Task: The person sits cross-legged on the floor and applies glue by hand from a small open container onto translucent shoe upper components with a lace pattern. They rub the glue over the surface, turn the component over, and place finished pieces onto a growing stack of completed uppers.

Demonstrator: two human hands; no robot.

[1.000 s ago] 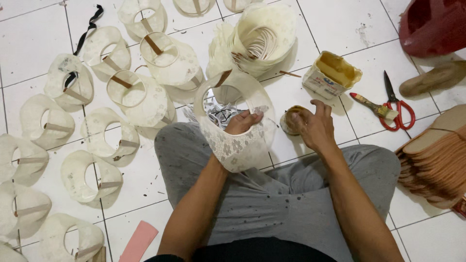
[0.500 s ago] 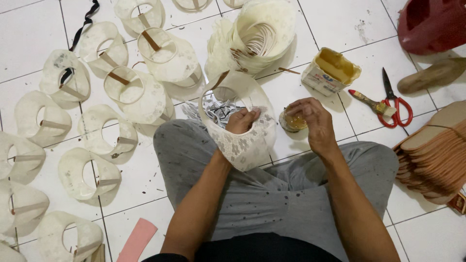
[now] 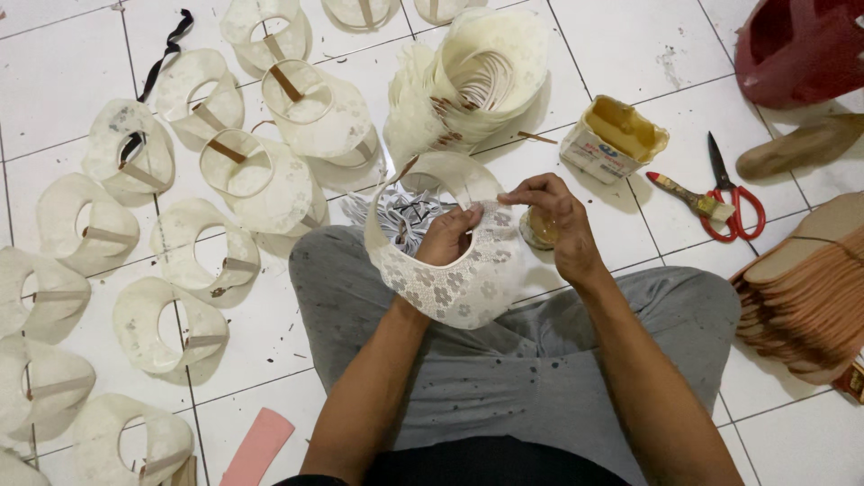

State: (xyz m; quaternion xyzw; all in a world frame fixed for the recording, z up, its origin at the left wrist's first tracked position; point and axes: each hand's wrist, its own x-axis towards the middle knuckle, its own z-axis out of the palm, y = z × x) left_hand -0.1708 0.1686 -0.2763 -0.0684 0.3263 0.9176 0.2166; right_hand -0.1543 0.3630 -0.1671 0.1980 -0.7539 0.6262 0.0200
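Note:
I sit cross-legged on a white tiled floor. My left hand (image 3: 447,236) is inside a cream lace shoe upper (image 3: 459,288) shaped into a loop, gripping its inner wall above my knee. My right hand (image 3: 553,225) pinches the upper's top edge from the right side. Just beyond my right hand, partly hidden by it, a small round tub (image 3: 537,227) stands on the floor. A pile of grey-white paper scraps (image 3: 400,216) lies behind the upper.
Several finished lace uppers (image 3: 261,180) lie spread over the floor on the left. A nested stack of uppers (image 3: 477,76) stands ahead. An open yellow glue can (image 3: 615,137), a brush (image 3: 688,198), red scissors (image 3: 733,193), stacked tan insoles (image 3: 805,301) and a red basket (image 3: 801,45) are on the right.
My right hand left the small tub on the floor and came to the top edge of the lace upper. The left hand stayed inside the upper, which tilted slightly.

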